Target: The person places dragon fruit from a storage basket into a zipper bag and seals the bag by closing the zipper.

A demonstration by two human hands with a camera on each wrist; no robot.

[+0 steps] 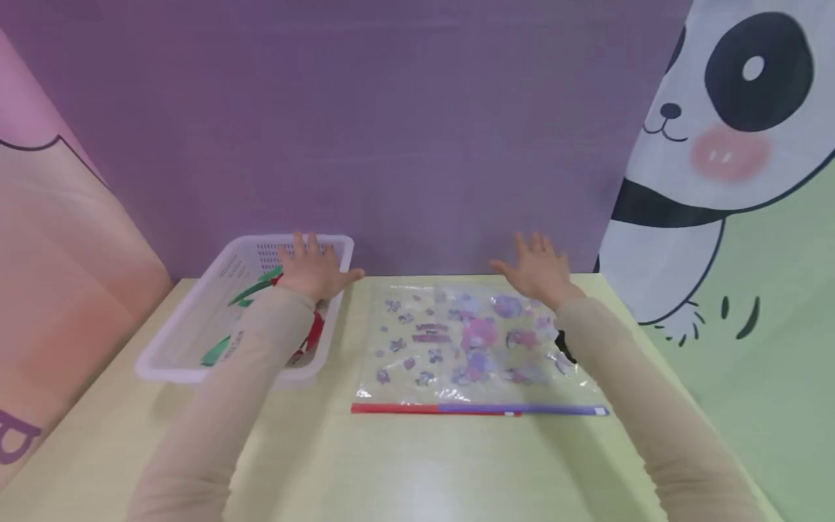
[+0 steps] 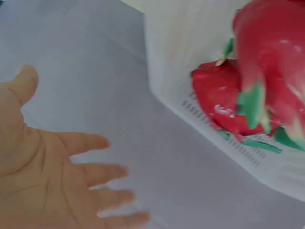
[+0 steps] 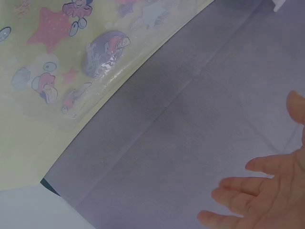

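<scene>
My left hand [image 1: 312, 272] is held in the air with spread fingers, overlapping the far right part of a white plastic basket [image 1: 146, 362] in the head view. Inside the basket lie red dragon fruits [image 2: 221, 98] with green-tipped scales, mostly hidden by the left arm in the head view. My right hand [image 1: 538, 272], fingers also spread, hovers beyond the far right corner of two overlapping clear zip bags. One bag has a red slider strip [image 1: 398, 409], the other a purple one [image 1: 554, 410]; printed sea-themed pictures [image 3: 50, 28] cover them. Neither hand holds anything.
The pale yellow table [image 1: 391, 471] ends at a purple cloth wall [image 1: 417, 145]. A panda-printed panel [image 1: 717, 181] stands at the right and a pink-orange one [image 1: 59, 254] at the left. A small black object [image 1: 565, 348] shows partly beside the right sleeve.
</scene>
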